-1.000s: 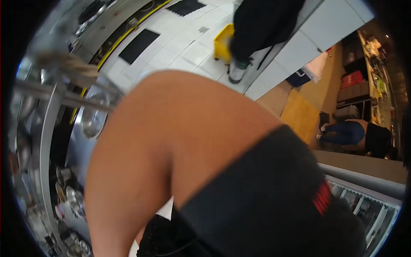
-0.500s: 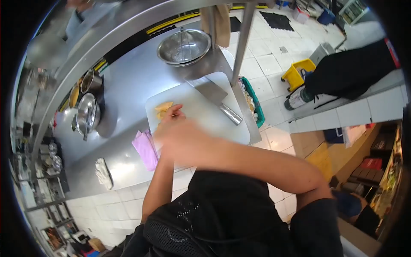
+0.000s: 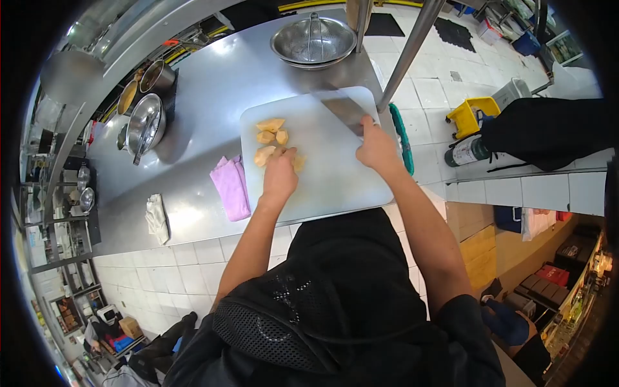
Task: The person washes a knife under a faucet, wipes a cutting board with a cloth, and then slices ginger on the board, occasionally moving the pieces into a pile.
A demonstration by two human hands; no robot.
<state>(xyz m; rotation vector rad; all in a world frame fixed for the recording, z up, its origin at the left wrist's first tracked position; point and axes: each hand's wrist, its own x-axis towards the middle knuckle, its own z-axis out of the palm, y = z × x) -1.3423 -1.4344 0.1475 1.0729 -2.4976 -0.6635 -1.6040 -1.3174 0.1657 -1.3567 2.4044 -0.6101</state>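
Note:
On the white cutting board, several pale yellow-brown food pieces lie near the left edge. My left hand is over the board with its fingertips down on a piece beside them; what it pinches is partly hidden. My right hand is closed around the handle of a wide-bladed cleaver at the board's right side. The blade points up and to the left and looks slightly blurred. A folded pink cloth rests left of the board.
Metal bowls stand at the counter's back. Another bowl with a utensil and two pots are at the left. A white cloth lies near the front edge. A metal post rises beyond the board's right corner.
My right hand has moved from over my left hand to the right and now holds the cleaver, which lay on the board. My left hand is down at the food pieces. The view has shifted.

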